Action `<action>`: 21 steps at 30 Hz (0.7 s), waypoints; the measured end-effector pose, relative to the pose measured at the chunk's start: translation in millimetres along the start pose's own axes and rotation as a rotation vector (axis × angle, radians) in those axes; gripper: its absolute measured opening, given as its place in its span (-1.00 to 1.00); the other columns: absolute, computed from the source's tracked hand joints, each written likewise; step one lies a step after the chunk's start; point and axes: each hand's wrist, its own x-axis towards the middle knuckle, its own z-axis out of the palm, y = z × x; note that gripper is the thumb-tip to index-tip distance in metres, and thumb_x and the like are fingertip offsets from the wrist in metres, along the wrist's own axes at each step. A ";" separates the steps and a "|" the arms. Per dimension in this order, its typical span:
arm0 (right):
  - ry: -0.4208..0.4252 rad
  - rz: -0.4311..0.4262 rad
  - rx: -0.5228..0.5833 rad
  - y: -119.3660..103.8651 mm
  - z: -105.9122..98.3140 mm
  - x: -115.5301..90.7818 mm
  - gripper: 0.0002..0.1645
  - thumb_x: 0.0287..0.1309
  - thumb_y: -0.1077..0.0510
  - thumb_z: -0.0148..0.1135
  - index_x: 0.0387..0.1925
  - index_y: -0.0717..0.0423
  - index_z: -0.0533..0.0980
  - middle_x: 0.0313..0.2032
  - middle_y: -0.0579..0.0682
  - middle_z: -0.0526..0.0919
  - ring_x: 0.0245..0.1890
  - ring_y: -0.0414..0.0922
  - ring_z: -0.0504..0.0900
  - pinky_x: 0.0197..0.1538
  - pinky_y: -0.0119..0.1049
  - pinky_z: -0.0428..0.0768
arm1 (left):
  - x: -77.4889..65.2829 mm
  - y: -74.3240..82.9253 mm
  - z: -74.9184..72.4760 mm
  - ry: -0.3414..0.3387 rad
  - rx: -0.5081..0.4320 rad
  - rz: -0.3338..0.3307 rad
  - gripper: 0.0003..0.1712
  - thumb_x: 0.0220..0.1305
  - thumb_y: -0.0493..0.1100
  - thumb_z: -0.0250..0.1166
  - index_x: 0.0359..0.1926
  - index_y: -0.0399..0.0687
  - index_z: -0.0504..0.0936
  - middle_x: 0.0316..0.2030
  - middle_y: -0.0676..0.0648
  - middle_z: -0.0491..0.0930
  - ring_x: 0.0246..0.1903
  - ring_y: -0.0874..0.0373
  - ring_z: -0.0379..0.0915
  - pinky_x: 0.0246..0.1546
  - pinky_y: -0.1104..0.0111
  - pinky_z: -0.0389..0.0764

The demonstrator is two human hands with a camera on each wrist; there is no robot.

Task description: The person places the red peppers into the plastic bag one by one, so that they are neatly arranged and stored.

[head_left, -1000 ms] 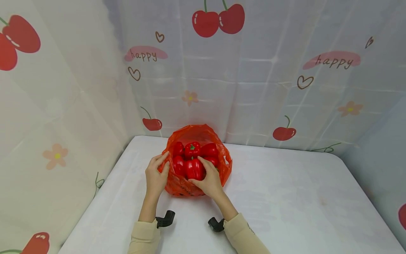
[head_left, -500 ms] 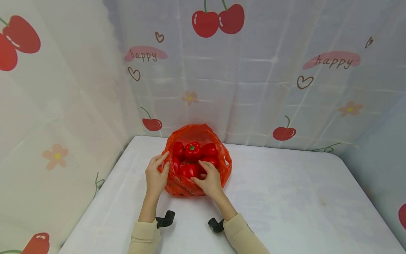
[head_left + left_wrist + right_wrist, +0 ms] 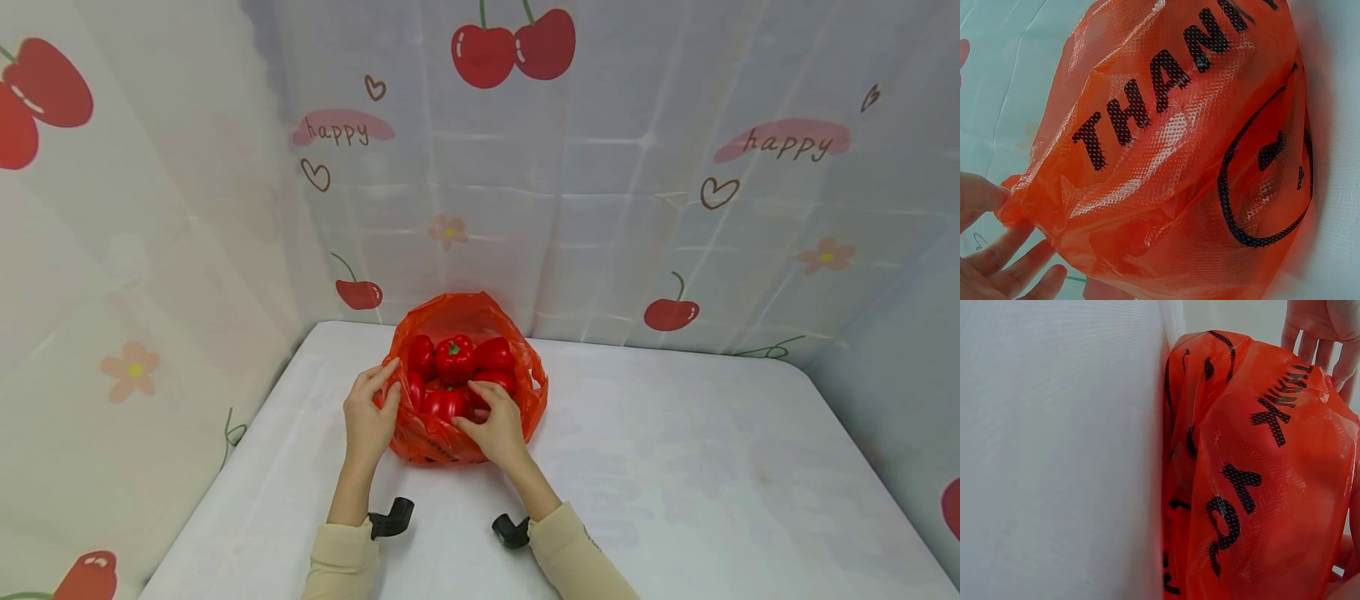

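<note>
A red plastic bag [image 3: 442, 446] stands with its mouth up near the table's back edge, holding several red bell peppers [image 3: 455, 358]. My left hand [image 3: 370, 414] pinches the bag's left rim; in the left wrist view, the thumb and fingers [image 3: 1007, 253] meet at its gathered edge. At the near right of the mouth is my right hand [image 3: 497, 427], its thumb and fingers spread apart and its fingertips just inside. Closest to it lies the front pepper [image 3: 446, 404], apart from the thumb. In the right wrist view, the bag [image 3: 1279, 487] hides most of the right fingers.
A white table [image 3: 675, 467] stretches out to the right of the bag. Behind it hangs a pale curtain [image 3: 600, 233] printed with cherries, and another covers the left side. Each wrist wears a black mount [image 3: 392, 517].
The right hand has let go of the front bell pepper, which has settled lower and slightly left in the bag. That hand has shifted slightly right. The left hand stays at the rim.
</note>
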 end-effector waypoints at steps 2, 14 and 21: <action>0.002 0.003 0.016 -1.0 -2.0 -0.1 -0.32 0.02 0.22 0.46 0.22 0.24 0.48 0.15 0.15 0.52 0.08 0.11 0.59 0.00 -0.15 0.69 | -0.1 0.1 0.2 -0.002 -0.001 -0.002 -0.56 0.31 -0.37 0.20 0.20 -0.08 0.60 0.07 -0.24 0.54 0.09 -0.12 0.45 0.04 0.02 0.58; 0.122 -0.036 0.125 -18.6 -50.9 -8.2 -0.42 0.06 0.25 0.42 0.16 0.27 0.52 0.07 0.21 0.60 0.03 0.17 0.63 0.01 -0.05 0.66 | 0.6 1.8 -1.1 -0.010 0.005 0.011 -0.58 0.32 -0.34 0.20 0.19 -0.11 0.60 0.12 -0.30 0.48 0.17 -0.17 0.39 0.17 -0.08 0.51; 0.122 -0.094 -0.073 -16.0 -93.7 -30.3 -0.40 0.05 0.22 0.44 0.16 0.26 0.52 0.08 0.20 0.61 0.03 0.16 0.63 0.01 0.00 0.66 | -1.4 11.5 -12.5 0.008 0.140 0.028 -0.53 0.32 -0.28 0.20 0.25 -0.10 0.54 0.25 -0.28 0.36 0.27 -0.17 0.28 0.20 -0.12 0.47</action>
